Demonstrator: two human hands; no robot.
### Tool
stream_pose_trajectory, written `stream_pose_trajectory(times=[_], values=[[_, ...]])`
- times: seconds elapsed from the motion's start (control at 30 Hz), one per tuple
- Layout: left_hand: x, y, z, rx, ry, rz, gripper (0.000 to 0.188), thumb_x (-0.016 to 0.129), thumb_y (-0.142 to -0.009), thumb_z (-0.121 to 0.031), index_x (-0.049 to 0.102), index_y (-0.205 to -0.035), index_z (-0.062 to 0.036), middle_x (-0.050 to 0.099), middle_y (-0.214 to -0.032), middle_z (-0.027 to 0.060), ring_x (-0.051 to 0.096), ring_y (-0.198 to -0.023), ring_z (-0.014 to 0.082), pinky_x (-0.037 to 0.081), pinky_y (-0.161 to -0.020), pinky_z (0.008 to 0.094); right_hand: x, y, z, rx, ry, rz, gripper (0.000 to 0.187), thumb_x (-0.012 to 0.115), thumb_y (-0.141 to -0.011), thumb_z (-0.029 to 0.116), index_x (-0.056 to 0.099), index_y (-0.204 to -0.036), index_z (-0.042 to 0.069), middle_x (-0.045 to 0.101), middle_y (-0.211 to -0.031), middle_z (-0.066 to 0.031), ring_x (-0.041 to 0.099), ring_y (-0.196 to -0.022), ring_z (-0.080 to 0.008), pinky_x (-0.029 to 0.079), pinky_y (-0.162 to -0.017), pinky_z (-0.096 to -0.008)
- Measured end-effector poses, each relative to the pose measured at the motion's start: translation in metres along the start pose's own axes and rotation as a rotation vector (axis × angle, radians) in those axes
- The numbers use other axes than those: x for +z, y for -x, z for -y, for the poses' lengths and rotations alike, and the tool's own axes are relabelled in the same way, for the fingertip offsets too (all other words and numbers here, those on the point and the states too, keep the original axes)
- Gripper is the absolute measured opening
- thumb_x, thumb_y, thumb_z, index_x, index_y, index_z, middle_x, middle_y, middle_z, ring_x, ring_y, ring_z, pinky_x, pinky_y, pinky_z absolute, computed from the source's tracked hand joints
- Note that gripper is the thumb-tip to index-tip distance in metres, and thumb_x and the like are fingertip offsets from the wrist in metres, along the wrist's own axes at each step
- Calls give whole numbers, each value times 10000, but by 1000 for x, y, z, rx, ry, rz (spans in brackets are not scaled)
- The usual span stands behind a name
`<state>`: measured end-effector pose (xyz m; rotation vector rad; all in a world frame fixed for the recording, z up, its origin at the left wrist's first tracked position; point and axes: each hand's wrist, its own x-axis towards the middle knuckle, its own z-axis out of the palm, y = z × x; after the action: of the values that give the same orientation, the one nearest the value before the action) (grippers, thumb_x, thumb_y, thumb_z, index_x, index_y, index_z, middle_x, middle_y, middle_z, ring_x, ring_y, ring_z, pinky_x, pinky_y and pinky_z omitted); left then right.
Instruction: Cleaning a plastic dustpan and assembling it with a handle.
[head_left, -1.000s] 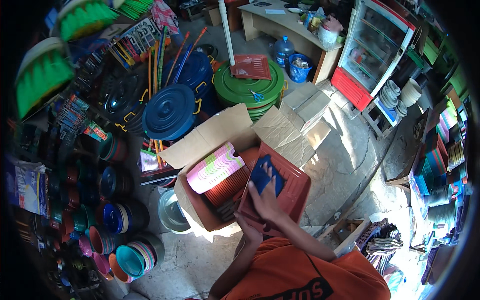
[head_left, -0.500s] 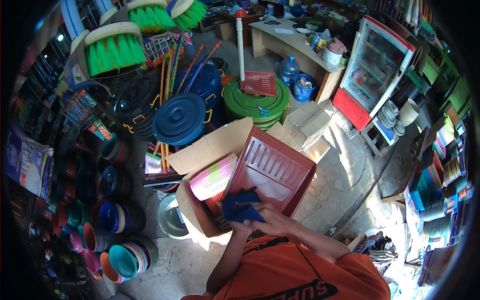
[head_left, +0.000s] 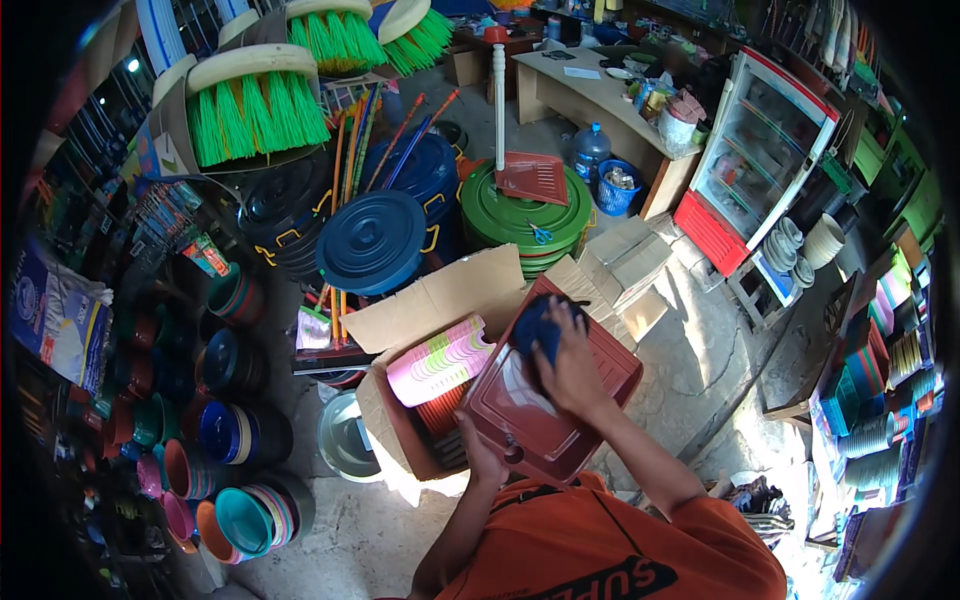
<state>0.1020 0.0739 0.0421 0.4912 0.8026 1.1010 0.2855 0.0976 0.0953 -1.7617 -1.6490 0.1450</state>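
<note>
A reddish-brown plastic dustpan (head_left: 612,375), ridged and without a handle, lies tilted in front of me over the right side of an open cardboard box. My left hand (head_left: 484,456) grips its near left edge, thumb up. With my right hand (head_left: 574,368) I press a dark blue cloth (head_left: 536,330) onto the pan's face; the fingers are bent over the cloth and partly blurred. Inside the cardboard box (head_left: 430,303) are a stack of pink and green plastic ware (head_left: 440,362) and red stacked pieces (head_left: 447,408), partly behind the dustpan.
Beyond the box stand a blue lidded bin (head_left: 372,240) and a green lidded bin (head_left: 525,205) with a long-handled dustpan (head_left: 535,178) on it. Green-bristled brooms (head_left: 255,115) hang at upper left. Stacked pots (head_left: 245,520) line the left; a glass-door fridge (head_left: 755,150) stands at right.
My left hand has moved from the cloth to the dustpan's edge. My right hand has carried the cloth up and right onto the pan. The dustpan has shifted and the view has tilted slightly.
</note>
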Motion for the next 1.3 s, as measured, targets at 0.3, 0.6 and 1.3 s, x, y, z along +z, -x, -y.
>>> stream_pose_trajectory(times=[0.3, 0.6, 1.3], values=[[-18, -9, 9, -88, 9, 38, 827, 315, -942, -746, 326, -1492, -128, 476, -1419, 111, 550, -1209, 261, 516, -920, 388, -5, 9, 48, -113, -266, 76, 705, 639, -894, 187, 328, -1508, 33, 281, -1573, -216, 195, -1485, -390, 144, -1219, -496], [-2, -2, -5, 9, 6, 0, 770, 244, -992, -683, 277, -1516, -120, 416, -1481, 122, 456, -1333, 283, 401, -1089, 444, 5, -13, 18, -157, -191, 59, 809, 645, -849, 37, 228, -1542, 34, 102, -1612, -265, 118, -1486, -456, 134, -1219, -490], [4, -1, -18, 80, -53, 204, 719, 260, -1016, -633, 303, -1496, -98, 452, -1447, 93, 498, -1287, 257, 429, -1049, 398, -35, 29, 17, -197, 95, 106, 585, 711, -775, 198, 549, -1310, 22, 387, -1518, -175, 344, -1423, -353, 251, -1181, -526]])
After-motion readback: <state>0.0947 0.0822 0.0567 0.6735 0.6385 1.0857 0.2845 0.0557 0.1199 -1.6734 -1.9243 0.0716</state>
